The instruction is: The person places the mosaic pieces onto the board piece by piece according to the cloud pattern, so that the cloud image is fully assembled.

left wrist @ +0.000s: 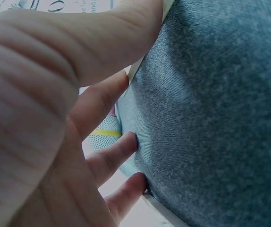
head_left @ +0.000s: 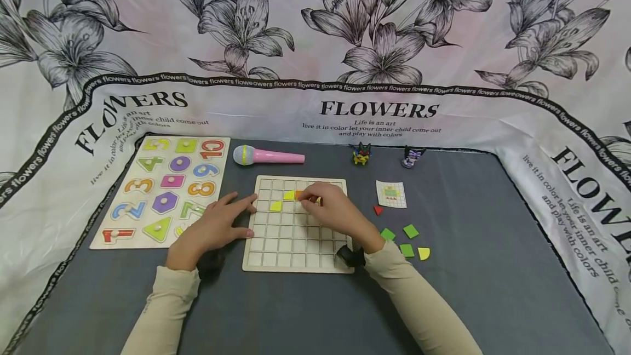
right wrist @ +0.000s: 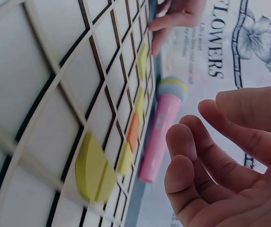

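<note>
A pale wooden grid board (head_left: 270,245) lies on the grey cloth. My left hand (head_left: 223,223) spreads its fingers along the board's left edge, thumb and fingertips right at the rim. Over the upper right cells is my right hand (head_left: 327,207), fingers bent and thumb apart from them in the right wrist view, with nothing between. Left of it lie a yellow square (head_left: 275,206), another yellow tile (head_left: 289,195) and an orange tile (head_left: 298,195). The right wrist view also shows a rounded yellow tile (right wrist: 90,170) in the grid, partly hidden by the hand in the head view.
To the right are a pattern card (head_left: 391,194), a red triangle (head_left: 378,210), several green squares (head_left: 411,231) and a rounded yellow tile (head_left: 424,253). Behind stand a pink toy microphone (head_left: 278,156) and two figurines (head_left: 361,154). A number puzzle board (head_left: 148,166) lies left.
</note>
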`<state>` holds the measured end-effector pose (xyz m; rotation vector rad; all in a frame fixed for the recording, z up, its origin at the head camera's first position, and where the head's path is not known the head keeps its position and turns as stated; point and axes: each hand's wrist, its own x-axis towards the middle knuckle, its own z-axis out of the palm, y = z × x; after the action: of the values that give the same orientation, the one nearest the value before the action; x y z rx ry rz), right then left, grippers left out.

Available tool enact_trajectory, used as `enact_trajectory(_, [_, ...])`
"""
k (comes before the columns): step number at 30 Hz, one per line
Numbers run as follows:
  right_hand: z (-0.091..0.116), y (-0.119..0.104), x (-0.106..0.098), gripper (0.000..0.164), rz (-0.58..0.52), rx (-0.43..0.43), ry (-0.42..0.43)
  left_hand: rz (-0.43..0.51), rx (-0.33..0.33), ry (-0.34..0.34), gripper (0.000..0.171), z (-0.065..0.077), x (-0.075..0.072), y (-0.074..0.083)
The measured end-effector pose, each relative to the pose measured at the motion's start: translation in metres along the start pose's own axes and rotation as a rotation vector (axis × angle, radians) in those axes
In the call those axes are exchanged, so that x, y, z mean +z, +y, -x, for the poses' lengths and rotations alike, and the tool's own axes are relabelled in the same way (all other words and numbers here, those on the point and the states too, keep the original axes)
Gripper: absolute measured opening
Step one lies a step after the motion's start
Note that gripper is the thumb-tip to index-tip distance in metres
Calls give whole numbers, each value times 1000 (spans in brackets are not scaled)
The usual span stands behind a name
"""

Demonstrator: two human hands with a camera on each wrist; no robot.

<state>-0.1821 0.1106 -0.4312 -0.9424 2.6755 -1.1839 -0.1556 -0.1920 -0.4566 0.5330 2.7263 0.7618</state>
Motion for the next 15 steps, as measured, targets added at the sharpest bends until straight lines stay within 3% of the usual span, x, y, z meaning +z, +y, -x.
enact_trajectory(7, [28,2,-19,14,-36,30,48,0,31,-1,83,1,-1,-1])
enact_trajectory(15, [58,10,-41,14,-14,99,94,-2,-20,-18,83,0,-2,1])
